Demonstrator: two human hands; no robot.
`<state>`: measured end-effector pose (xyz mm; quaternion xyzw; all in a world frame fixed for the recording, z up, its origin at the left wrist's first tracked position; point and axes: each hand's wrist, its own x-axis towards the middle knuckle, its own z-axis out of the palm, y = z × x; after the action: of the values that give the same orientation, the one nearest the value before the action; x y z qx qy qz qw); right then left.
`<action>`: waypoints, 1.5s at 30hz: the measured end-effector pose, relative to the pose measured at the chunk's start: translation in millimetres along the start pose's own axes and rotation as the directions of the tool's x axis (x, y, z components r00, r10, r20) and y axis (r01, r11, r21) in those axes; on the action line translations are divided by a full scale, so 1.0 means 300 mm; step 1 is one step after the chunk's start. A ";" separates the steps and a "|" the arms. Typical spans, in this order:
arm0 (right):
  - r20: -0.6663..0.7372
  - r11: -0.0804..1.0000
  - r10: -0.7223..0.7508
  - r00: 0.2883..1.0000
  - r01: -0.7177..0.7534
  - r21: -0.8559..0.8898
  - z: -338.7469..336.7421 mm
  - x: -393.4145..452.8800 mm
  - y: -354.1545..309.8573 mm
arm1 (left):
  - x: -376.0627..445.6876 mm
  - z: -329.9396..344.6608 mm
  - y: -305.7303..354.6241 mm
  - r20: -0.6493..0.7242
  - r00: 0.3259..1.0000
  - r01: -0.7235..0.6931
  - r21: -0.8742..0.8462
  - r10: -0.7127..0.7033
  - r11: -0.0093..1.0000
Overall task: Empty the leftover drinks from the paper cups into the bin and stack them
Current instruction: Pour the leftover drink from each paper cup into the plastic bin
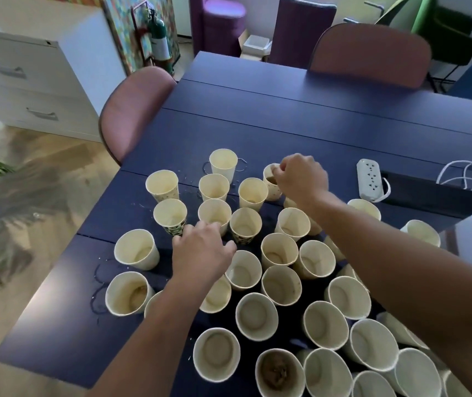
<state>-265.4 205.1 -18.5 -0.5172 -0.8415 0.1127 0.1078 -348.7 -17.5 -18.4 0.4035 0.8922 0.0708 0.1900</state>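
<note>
We are standing at the near end of a dark blue table (300, 116) crowded with cream-coloured paper cups, all upright and open-mouthed. Our right hand (303, 174) reaches to the far side of the cluster and pinches the rim of a tilted cream paper cup with brown liquid inside (270, 183); the fingers are curled over its far-right edge, though we cannot tell how much of the rim they cover. Our left hand (201, 250) hovers in the middle of the group with its fingers loosely bent and slightly spread, the tips close to a cream cup with a green patterned band (171, 217). We cannot tell whether they touch it.

No bin shows anywhere in view, so the cup will have to travel off the table before it can be emptied.

The risks, as we judge them: a thin rim pinch on a cup that holds liquid could let the wall buckle and spill. Our right forearm crosses low over several cups and could knock them when we draw back. Clear puddles (100, 282) already lie on the left of the table. A white power strip (369, 179) sits just to the right of the held cup, so a splash there would be worse than a mess.
</note>
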 end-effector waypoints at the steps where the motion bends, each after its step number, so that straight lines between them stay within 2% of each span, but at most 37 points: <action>1: -0.051 1.000 -0.025 0.998 0.025 0.011 -0.009 0.024 0.008 | 0.001 0.001 0.003 0.001 1.000 0.003 0.004 -0.003 1.000; 3: -0.082 0.998 -0.059 0.995 0.058 -0.022 -0.009 0.072 0.031 | 0.000 0.001 0.008 -0.006 1.000 0.005 0.006 -0.005 1.000; 5: -0.032 0.991 -0.058 0.998 0.053 -0.123 0.019 0.116 0.061 | -0.003 0.000 0.013 -0.026 1.000 -0.002 -0.015 0.001 1.000; 7: 0.069 0.983 0.011 0.998 0.002 -0.184 0.054 0.150 0.088 | -0.005 0.002 0.019 -0.043 0.999 -0.019 -0.051 0.017 0.999; 10: 0.158 0.983 0.110 0.981 -0.084 -0.161 0.099 0.167 0.118 | -0.009 0.011 0.025 -0.055 0.997 -0.050 -0.104 0.045 0.993; 14: 0.106 0.988 0.101 0.989 -0.087 -0.129 0.130 0.173 0.133 | -0.012 0.021 0.032 -0.070 0.995 -0.074 -0.145 0.065 0.987; 20: -0.014 0.995 -0.001 1.000 -0.001 -0.103 0.113 0.186 0.136 | -0.024 0.030 0.048 -0.100 0.989 -0.127 -0.202 0.109 0.971; 28: -0.183 0.990 -0.136 0.974 0.125 -0.067 -0.084 0.151 0.104 | -0.046 0.009 0.130 -0.175 0.969 -0.226 -0.319 0.177 0.920; 33: -0.181 0.987 -0.160 0.970 0.159 -0.023 -0.273 0.072 0.110 | -0.067 -0.034 0.215 -0.236 0.945 -0.303 -0.378 0.225 0.875; 38: -0.187 0.981 -0.173 0.967 0.186 0.056 -0.455 -0.062 0.147 | -0.096 -0.061 0.318 -0.290 0.936 -0.313 -0.436 0.198 0.844; 45: -0.137 0.973 -0.167 0.976 0.186 0.138 -0.647 -0.286 0.243 | -0.179 -0.059 0.492 -0.255 0.928 -0.368 -0.507 0.272 0.779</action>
<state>-108.1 175.6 138.9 -0.4366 -0.8650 0.1331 0.2083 -221.2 41.0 54.3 0.4708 0.7654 0.3871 0.2066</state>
